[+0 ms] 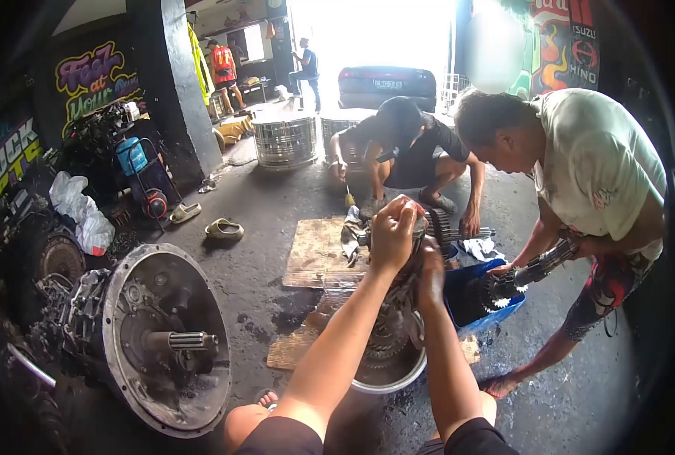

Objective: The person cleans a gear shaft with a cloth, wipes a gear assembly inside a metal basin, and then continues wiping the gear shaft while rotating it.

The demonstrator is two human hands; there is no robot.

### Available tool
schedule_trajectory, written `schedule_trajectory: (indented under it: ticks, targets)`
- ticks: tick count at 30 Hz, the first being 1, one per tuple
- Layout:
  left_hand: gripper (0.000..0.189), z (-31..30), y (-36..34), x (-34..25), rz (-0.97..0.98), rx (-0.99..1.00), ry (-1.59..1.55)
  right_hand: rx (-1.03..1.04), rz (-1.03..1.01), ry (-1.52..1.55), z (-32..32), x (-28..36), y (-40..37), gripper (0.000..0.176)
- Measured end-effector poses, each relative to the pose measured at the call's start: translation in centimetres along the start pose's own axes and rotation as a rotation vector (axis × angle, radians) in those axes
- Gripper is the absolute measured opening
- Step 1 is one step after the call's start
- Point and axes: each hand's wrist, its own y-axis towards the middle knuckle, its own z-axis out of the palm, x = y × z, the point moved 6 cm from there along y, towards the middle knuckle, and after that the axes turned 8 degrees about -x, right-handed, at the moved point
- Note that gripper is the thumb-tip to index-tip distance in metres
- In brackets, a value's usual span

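Observation:
An upright, greasy gear shaft (404,299) stands in front of me, its lower gears inside a round metal basin (368,387). My left hand (395,236) is closed around the upper end of the shaft; a reddish spot shows by its fingertips, too small to name. Lower on the right side, my right hand (430,277) grips the same shaft, its fingers partly hidden and blurred. Behind my hands lies a large toothed gear (440,227), close to a co-worker's hand.
One co-worker (417,144) squats opposite with a brush (349,199). Another (595,159) bends over a blue bin (478,303), holding a geared shaft (538,269). A large bell housing (167,341) stands left. Cardboard (315,254) lies on the floor; slippers (224,229) lie behind.

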Motion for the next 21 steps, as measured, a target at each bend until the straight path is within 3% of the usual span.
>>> schedule_trajectory:
  ticks: [1,3,4,6,7,9,11,14,16,17,21]
  targets:
    - [0.033,0.0,-0.1,-0.1,0.01,-0.004,0.013,0.015,-0.02,-0.268,-0.4,-1.9,0.4,0.044]
    - [0.032,0.0,0.1,-0.1,0.027,-0.006,0.031,0.13,0.181,0.044,-0.5,-3.7,0.6,0.05]
    - [0.033,-0.2,0.3,0.0,0.043,-0.008,0.038,0.133,0.179,0.055,-0.2,-3.5,0.0,0.05]
    - [0.036,-0.4,0.2,0.2,-0.009,-0.002,-0.007,0.068,-0.143,-0.164,-0.3,-1.3,-2.4,0.055]
    - [0.036,-0.5,0.3,0.5,-0.01,0.001,-0.006,0.065,-0.141,-0.163,0.2,-1.3,-4.3,0.055]
    - [0.036,-0.7,0.7,0.5,0.042,-0.015,0.037,-0.175,-0.305,-0.373,0.4,-0.6,-7.5,0.057]
    - [0.036,-0.6,0.4,0.1,0.034,-0.022,0.027,-0.157,-0.286,-0.33,0.1,-0.9,-6.9,0.06]
    - [0.035,-0.7,0.0,0.1,0.023,-0.021,0.021,0.112,0.039,-0.084,0.7,-1.0,-2.2,0.059]
    - [0.034,-0.5,-0.4,-0.6,0.019,-0.026,-0.004,0.362,0.083,-0.065,0.8,-2.1,1.3,0.055]
    - [0.034,-0.5,-0.6,-0.9,0.022,-0.027,-0.004,0.572,-0.029,-0.095,0.9,-3.4,2.8,0.053]
    - [0.032,-0.4,-0.8,-0.8,0.005,0.005,-0.056,0.557,0.104,-0.004,3.2,-3.0,4.5,0.051]
